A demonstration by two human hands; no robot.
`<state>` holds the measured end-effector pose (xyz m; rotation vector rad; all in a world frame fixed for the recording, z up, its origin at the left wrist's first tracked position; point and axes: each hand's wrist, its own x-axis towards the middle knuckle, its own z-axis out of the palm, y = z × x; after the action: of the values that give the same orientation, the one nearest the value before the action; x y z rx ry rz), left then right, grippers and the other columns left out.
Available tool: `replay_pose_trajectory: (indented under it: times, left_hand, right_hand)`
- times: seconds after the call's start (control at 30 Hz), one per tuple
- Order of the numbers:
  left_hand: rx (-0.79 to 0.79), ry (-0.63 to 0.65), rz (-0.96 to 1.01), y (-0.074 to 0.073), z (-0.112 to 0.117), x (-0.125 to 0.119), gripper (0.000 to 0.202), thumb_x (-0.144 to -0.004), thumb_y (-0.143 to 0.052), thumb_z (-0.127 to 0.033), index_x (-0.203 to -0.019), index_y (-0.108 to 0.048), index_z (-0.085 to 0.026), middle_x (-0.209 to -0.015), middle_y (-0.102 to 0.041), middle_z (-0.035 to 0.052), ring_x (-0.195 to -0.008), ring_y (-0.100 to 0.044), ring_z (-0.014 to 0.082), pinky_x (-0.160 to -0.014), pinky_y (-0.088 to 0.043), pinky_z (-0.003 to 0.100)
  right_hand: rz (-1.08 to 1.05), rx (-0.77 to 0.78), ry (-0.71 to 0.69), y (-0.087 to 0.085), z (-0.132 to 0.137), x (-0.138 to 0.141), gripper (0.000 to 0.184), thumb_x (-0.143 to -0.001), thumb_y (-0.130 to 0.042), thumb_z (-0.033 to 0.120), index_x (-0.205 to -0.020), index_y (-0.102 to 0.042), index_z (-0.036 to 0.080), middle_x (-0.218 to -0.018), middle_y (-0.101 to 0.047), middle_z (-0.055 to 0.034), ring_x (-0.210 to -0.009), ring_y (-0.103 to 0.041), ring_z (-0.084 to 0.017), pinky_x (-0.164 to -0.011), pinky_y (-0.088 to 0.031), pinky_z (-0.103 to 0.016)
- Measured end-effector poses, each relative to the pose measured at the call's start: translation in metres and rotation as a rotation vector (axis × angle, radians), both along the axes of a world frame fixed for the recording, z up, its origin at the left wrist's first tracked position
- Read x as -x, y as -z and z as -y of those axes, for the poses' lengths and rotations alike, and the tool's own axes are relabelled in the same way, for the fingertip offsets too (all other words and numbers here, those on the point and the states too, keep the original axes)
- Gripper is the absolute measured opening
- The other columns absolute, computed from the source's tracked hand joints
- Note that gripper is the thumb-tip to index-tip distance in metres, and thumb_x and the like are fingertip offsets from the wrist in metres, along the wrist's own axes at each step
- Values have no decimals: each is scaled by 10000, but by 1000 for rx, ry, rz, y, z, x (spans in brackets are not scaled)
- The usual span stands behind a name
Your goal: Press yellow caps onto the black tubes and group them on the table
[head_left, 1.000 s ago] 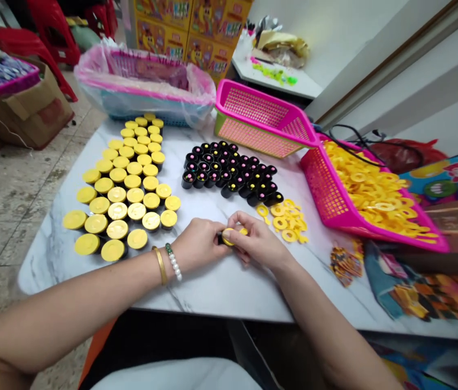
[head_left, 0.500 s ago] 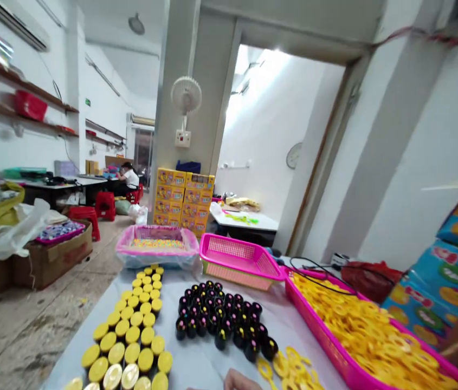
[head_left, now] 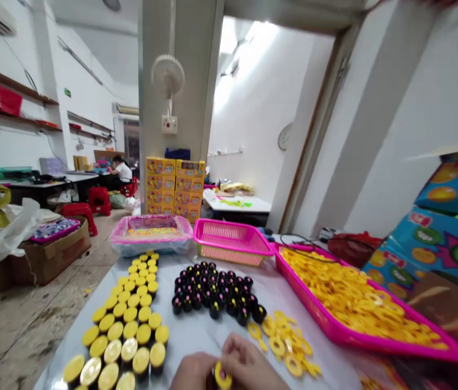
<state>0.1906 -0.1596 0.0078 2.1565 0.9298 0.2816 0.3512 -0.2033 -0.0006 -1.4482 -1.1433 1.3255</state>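
Note:
At the bottom edge, my left hand and my right hand meet over a small black pot with a yellow ring lid. Both hands have fingers curled round it. Several yellow-capped black pots stand in rows to the left on the marble table. A cluster of open black pots stands in the middle. Loose yellow rings lie beside my right hand.
A pink basket full of yellow rings sits on the right. An empty pink basket and a plastic-lined bin stand at the far end. Colourful boxes are at right. A person sits far back.
The camera swung up from the tabletop to the room, then dipped a little. My hands left the view and now show again at the bottom, still on the pot.

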Motion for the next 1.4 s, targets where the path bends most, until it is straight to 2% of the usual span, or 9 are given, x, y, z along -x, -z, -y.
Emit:
replay_pose_trajectory:
  times: [0.23, 0.37, 0.53, 0.7, 0.87, 0.97, 1.13, 1.27, 1.4]
  left_hand:
    - [52, 56, 220, -22, 16, 24, 170, -750, -606, -188, -853, -738, -162, -735, -693, 2, -651, -535, 127, -615, -357, 214]
    - [77, 92, 240, -20, 11, 25, 204, -757, -617, -183, -912, -748, -167, -752, -706, -2, -633, -526, 117, -608, -349, 205]
    - [61, 121, 236, -18, 11, 24, 188, -799, -618, -219, -913, -766, -201, -707, -693, -12, -599, -506, 111, -582, -325, 204]
    - [-13, 107, 183, -15, 10, 21, 173, -820, -621, -282, -890, -743, -181, -750, -707, 18, -642, -584, 144, -604, -368, 229]
    - [-41, 18, 12, -14, 14, 20, 210, -817, -612, -298, -944, -656, -137, -827, -713, 80, -754, -661, 216, -639, -437, 268]
    - [-39, -43, -22, -14, 15, 21, 284, -800, -632, -281, -1028, -588, -117, -882, -713, 117, -815, -684, 255, -639, -461, 285]
    - [-63, -71, -55, -18, 19, 25, 388, -812, -595, -267, -1136, -502, -75, -919, -702, 167, -858, -688, 296, -664, -495, 332]
    - [-172, 163, -40, -20, 25, 32, 192, -819, -578, -325, -883, -623, -149, -811, -714, 123, -797, -692, 286, -678, -496, 346]
    - [-375, 399, -38, -16, 29, 34, 257, -850, -552, -380, -758, -654, -163, -729, -708, 103, -710, -688, 268, -589, -467, 326]
  right_hand:
    - [-444, 169, -109, -28, 17, -8, 338, -718, -743, 367, -910, -555, 162, -578, -636, 22, -450, -575, -97, -486, -524, -236]
    - [-471, 194, -185, -27, 16, -16, 373, -735, -750, 378, -963, -566, 148, -633, -661, 5, -505, -620, -113, -527, -553, -266]
    - [-201, 193, -264, -35, 12, -3, 431, -740, -749, 413, -1014, -526, 166, -543, -532, 104, -371, -482, -66, -370, -436, -185]
    - [132, 179, -260, -47, 14, 14, 358, -815, -654, 463, -968, -479, 191, -534, -479, 121, -374, -417, -46, -340, -344, -141]
    - [126, 102, -207, -45, 34, 19, 434, -855, -595, 484, -1156, -433, 216, -605, -493, 99, -463, -516, -89, -456, -468, -213]
    - [220, 17, -215, -42, 39, 18, 441, -816, -673, 422, -1146, -470, 213, -683, -493, 72, -518, -493, -80, -476, -424, -202]
    - [499, -96, -9, -40, 15, 17, 332, -776, -698, 418, -974, -542, 202, -618, -477, 73, -505, -485, -97, -469, -379, -220]
    - [514, -115, 88, -36, -17, 35, 334, -719, -728, 439, -870, -553, 197, -610, -557, 47, -503, -528, -114, -460, -397, -227]
    - [514, -135, 90, -31, -47, 69, 310, -706, -721, 424, -837, -549, 202, -570, -595, 48, -435, -519, -102, -386, -369, -199]
